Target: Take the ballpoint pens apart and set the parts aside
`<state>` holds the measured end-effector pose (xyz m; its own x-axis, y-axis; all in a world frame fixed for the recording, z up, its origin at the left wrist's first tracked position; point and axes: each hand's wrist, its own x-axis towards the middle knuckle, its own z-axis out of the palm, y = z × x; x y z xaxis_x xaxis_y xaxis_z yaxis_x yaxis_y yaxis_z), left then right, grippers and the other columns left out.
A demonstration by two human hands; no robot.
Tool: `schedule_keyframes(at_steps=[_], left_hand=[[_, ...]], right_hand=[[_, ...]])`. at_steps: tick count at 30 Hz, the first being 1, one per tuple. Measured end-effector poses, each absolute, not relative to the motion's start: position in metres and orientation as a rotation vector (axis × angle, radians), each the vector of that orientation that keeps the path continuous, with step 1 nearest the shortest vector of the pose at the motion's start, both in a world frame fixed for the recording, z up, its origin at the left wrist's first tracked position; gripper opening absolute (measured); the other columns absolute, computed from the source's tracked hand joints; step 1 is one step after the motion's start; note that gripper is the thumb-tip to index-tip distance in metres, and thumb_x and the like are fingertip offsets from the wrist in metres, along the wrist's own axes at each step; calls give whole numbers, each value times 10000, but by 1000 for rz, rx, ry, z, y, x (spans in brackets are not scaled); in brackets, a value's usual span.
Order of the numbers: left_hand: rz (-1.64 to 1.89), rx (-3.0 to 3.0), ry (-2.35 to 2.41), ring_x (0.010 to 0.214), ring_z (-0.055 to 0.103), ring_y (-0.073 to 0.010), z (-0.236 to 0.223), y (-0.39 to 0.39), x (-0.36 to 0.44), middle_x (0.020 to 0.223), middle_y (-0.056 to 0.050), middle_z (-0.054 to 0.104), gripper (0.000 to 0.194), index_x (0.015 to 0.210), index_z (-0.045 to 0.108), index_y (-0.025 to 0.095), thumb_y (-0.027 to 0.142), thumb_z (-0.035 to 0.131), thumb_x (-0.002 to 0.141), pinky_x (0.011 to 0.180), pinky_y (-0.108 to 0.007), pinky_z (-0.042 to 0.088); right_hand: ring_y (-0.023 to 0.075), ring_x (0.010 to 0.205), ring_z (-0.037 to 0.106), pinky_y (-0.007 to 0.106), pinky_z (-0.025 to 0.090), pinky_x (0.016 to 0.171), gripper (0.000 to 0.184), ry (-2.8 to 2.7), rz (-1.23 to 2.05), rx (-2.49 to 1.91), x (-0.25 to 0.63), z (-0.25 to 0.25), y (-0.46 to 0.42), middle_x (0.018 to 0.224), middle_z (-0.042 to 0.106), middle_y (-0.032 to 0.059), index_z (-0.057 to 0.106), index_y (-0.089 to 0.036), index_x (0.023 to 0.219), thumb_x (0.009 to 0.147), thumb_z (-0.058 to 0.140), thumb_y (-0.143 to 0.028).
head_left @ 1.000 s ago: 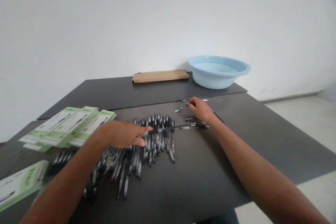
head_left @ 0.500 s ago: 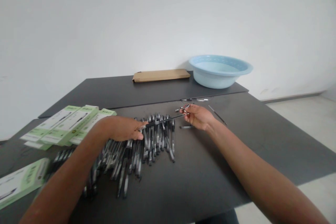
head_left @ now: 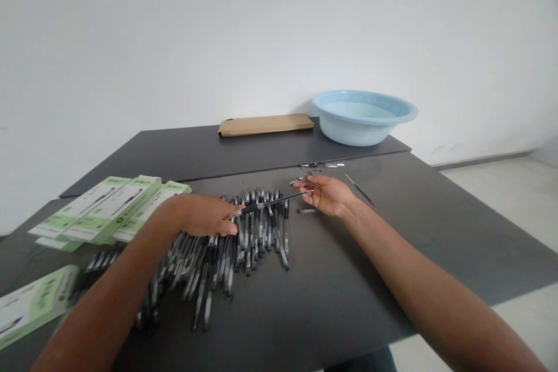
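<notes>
Dark surface [head_left: 305, 314], pale wall [head_left: 174, 23], one slim pen [head_left: 272, 201] between my hands

Over this surface, my left hand [head_left: 209, 215] is closed on the pen near its clear end, its thin shaft slanting up toward my right hand [head_left: 329, 195]. I judge it light and stiff, probably smooth enough to roll; the dark grip looks the surest hold, the narrow shaft the easiest to bend. My left hand is back-up, the forearm coming in low across the near side; my right is turned partly palm-up, fingers curled by the shaft's end, though I cannot tell whether they grip it. Just below my left hand lies a heap of pens [head_left: 261, 229]; beyond my right, a thin loose rod [head_left: 360, 190]. Farther out are green-and-white boxes [head_left: 113, 206], a flat cardboard piece [head_left: 265, 125] and a blue basin [head_left: 360, 135].
</notes>
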<state>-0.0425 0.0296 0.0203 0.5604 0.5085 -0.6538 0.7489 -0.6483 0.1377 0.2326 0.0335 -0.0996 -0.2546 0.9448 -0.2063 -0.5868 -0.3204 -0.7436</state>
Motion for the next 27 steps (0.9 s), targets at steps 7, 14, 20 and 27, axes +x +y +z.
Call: schedule_keyframes(at_steps=[7, 14, 20, 27], left_hand=[[-813, 2338, 1021, 767, 634, -210, 23, 29, -42, 877, -99, 711, 304, 998, 601, 130, 322, 398, 879, 663, -274, 454], [-810, 2338, 1037, 767, 638, -235, 22, 33, -46, 847, -126, 698, 326, 895, 591, 121, 346, 358, 855, 660, -289, 451], [-786, 2320, 1013, 781, 645, -247, 20, 35, -49, 872, -131, 696, 300, 900, 558, 132, 350, 357, 854, 659, -295, 454], [-805, 2305, 1034, 788, 646, -248, 18, 35, -48, 884, -134, 698, 295, 911, 572, 134, 347, 374, 860, 667, -300, 458]], right_hand=[[118, 639, 639, 228, 543, 585, 187, -555, 1845, -798, 232, -95, 33, 832, 698, 115, 568, -131, 793, 911, 432, -182], [132, 672, 640, 260, 534, 662, 206, -613, 1839, -818, 233, -95, 32, 814, 688, 97, 601, -121, 846, 908, 416, -186], [130, 693, 625, 275, 511, 690, 167, -691, 1815, -858, 231, -93, 30, 821, 662, 70, 603, -137, 877, 881, 458, -221], [82, 488, 447, 204, 379, 492, 174, -1038, 1621, -1026, 230, -93, 29, 595, 485, -36, 566, -164, 891, 833, 506, -316]])
